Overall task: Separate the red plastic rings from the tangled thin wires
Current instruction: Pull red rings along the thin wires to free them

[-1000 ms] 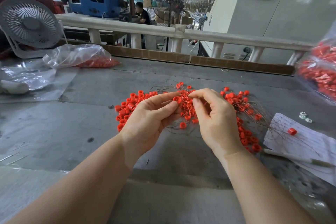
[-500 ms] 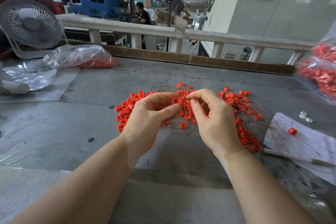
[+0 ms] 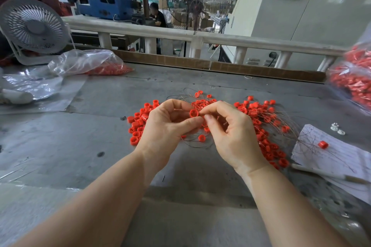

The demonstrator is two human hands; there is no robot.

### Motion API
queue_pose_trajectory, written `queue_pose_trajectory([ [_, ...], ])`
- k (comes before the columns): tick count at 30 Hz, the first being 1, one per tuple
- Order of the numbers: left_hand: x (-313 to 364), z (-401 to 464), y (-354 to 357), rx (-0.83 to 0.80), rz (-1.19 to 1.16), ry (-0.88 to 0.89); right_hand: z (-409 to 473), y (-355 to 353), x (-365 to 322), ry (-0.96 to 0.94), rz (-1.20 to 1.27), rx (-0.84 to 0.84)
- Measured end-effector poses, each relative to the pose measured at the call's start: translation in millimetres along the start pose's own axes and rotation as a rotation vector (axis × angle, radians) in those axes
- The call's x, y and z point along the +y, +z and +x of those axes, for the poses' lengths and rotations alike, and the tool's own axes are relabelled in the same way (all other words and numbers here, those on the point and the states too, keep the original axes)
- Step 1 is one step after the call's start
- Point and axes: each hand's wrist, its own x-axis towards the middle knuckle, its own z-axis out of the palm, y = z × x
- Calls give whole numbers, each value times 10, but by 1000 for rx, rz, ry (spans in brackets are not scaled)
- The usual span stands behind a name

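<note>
Both hands up over the grey table [image 3: 120, 106], left hand [image 3: 166, 126] pinching one red ring [image 3: 194, 113] between thumb and fingers, right hand [image 3: 230, 132] fingertips curled tight beside it, what they grip unclear, above the tangled wires [image 3: 281, 120] and scattered rings pile [image 3: 261, 114].

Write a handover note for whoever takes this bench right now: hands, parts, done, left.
Left hand: pinching one red ring at its fingertips.
Right hand: fingers curled, pinching at the thin wires beside that ring.
Done: loose rings piled left of the hands on the table.
Left: wired rings tangled behind and to the right of the hands; one stray ring on the paper.
</note>
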Motion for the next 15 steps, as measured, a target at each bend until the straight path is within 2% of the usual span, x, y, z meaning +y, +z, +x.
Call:
queue_pose_trajectory([
  [6, 22, -17, 19, -36, 31, 33, 0, -4, 21, 14, -36, 20],
  [15, 28, -15, 18, 10, 84, 46, -5, 1, 11, -5, -6, -6],
])
